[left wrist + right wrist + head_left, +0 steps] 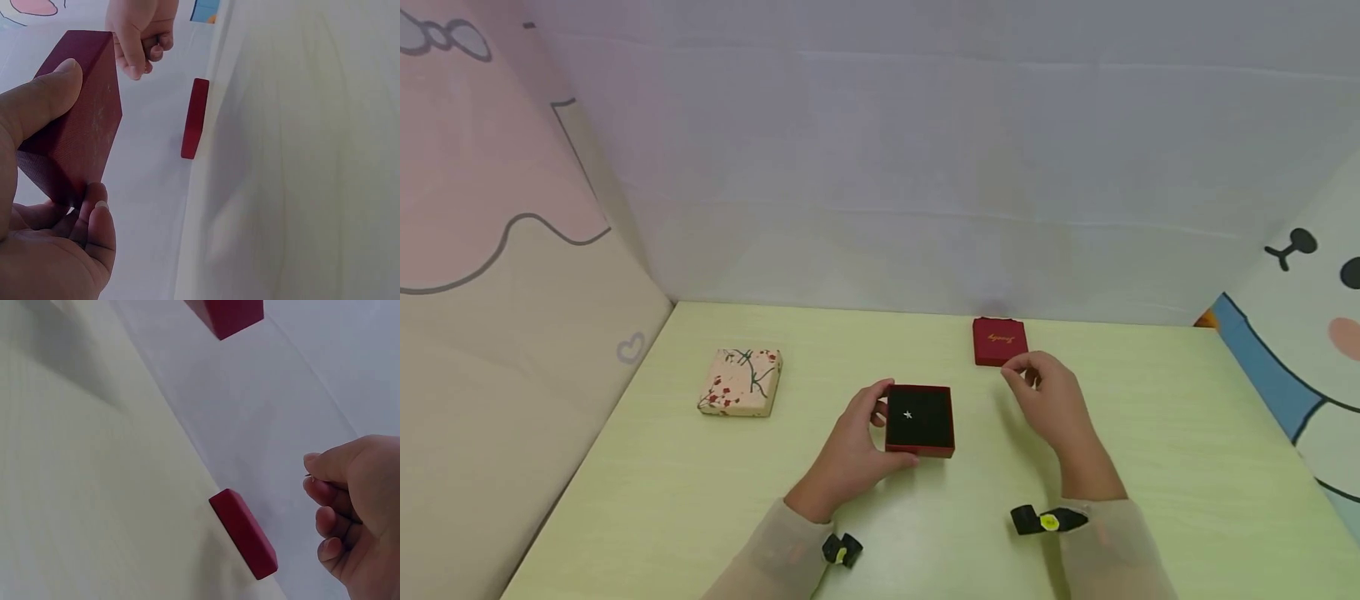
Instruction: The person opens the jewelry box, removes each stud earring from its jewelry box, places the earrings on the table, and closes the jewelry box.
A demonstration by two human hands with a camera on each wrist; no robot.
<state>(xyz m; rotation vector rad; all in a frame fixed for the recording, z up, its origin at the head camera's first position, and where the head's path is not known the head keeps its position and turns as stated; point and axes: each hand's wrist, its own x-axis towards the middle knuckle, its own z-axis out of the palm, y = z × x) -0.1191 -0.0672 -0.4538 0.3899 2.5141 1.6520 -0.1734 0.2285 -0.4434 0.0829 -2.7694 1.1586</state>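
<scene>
My left hand (859,446) holds a small red jewelry box (921,452) by its sides, raised off the table. A black insert (928,425) fills the box, and a small silver star earring (907,414) sits on its left part. To the right, my right hand (1051,406) is raised beside the box with thumb and forefinger together. In the right wrist view those fingertips pinch a tiny, thin earring (309,475), mostly hidden by the fingers. Just beyond this hand lies a red box lid (1000,340) with gold lettering.
A cream floral box (741,383) lies at the left on the pale yellow-green table (625,500). A white cloth backdrop (925,183) rises along the table's back edge, with printed panels at both sides.
</scene>
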